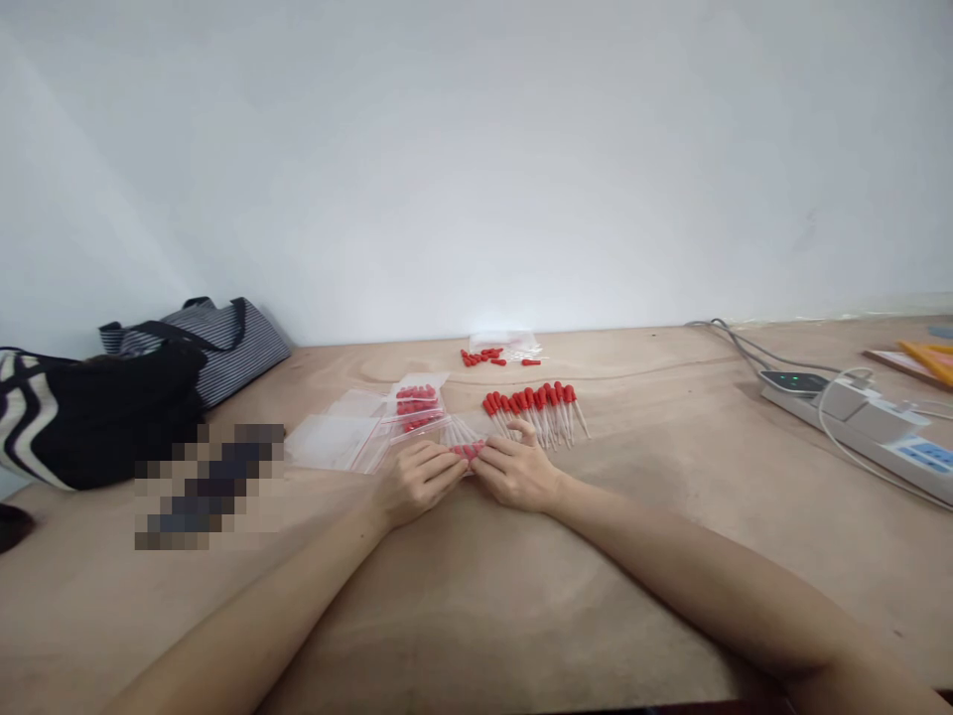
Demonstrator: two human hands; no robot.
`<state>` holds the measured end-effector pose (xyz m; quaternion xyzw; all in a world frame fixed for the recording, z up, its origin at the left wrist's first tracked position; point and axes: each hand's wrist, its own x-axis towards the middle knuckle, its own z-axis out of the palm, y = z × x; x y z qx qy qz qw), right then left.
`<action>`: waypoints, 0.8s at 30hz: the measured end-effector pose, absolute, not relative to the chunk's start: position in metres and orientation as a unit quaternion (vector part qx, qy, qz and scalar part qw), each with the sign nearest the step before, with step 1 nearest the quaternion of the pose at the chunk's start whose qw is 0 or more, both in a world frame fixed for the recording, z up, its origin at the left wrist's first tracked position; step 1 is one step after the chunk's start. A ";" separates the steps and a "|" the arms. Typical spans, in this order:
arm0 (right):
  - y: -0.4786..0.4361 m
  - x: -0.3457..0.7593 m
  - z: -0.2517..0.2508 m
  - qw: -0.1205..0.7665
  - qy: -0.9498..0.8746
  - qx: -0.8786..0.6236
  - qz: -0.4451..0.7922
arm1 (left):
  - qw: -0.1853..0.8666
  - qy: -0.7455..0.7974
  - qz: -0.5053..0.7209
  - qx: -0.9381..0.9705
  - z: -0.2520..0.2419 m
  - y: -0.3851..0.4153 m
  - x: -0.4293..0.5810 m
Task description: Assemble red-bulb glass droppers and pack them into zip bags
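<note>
Between both hands lies a clear plastic bag (460, 434) holding several droppers with red bulbs. The fingers of my left hand (423, 479) are closed on its left edge, and my right hand (517, 471) pinches the right side near the bulbs. A row of red-bulbed droppers (530, 399) lies just beyond my right hand. Behind my left hand is a filled bag (417, 405) of red bulbs, beside flat, clear bags (332, 444) that overlap on the left.
Loose red bulbs (482, 356) lie near the wall beside a bag of thin white tubes (513, 346). A striped bag (223, 348) and a black bag (111, 412) stand at the left. On the right are a power strip (879, 432) and cables.
</note>
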<state>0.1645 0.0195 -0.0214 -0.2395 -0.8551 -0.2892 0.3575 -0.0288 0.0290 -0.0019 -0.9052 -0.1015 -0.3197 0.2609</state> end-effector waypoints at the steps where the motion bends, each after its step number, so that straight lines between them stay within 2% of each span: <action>1: 0.019 0.165 -0.021 0.363 -0.852 -0.247 -0.286 | 0.261 -0.107 -0.328 -0.902 -0.001 0.028 -0.029; 8: 0.019 0.165 -0.022 0.381 -0.843 -0.281 -0.256 | 0.229 -0.132 -0.354 -0.897 0.000 0.026 -0.035; 13: 0.021 0.167 -0.024 0.387 -0.840 -0.289 -0.247 | 0.256 -0.146 -0.335 -0.895 -0.001 0.027 -0.042; 19: 0.019 0.158 -0.022 0.413 -0.827 -0.266 -0.272 | 0.281 -0.137 -0.325 -0.892 -0.004 0.027 -0.038; 24: 0.019 0.150 -0.024 0.402 -0.824 -0.251 -0.310 | 0.291 -0.125 -0.342 -0.885 -0.004 0.028 -0.035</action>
